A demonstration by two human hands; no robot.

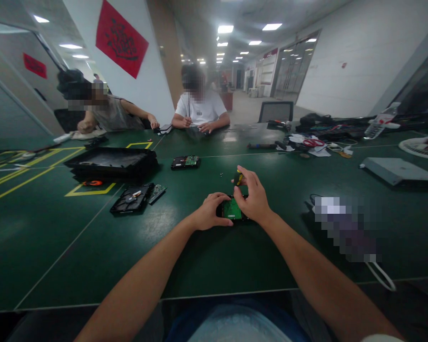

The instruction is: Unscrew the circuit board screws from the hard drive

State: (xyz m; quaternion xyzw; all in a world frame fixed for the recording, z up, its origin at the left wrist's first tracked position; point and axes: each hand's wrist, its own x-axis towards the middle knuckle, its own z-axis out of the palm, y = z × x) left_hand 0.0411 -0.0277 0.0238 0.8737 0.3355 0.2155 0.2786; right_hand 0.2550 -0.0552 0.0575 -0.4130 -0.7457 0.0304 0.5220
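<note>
We are holding a green-boarded drive [232, 209] on the tabletop [207, 270], back from the near edge. Our left hand [209, 212] is half-open, thumb and fingers bracketing the drive's left side. Our right hand [254, 198] is pinching a yellow-and-black tool handle [238, 177] above it. Green surface is stretching leftward to an opened drive [130, 199], rightward to a pixelated item [342, 228]; another drive [185, 162] is sitting farther ahead.
</note>
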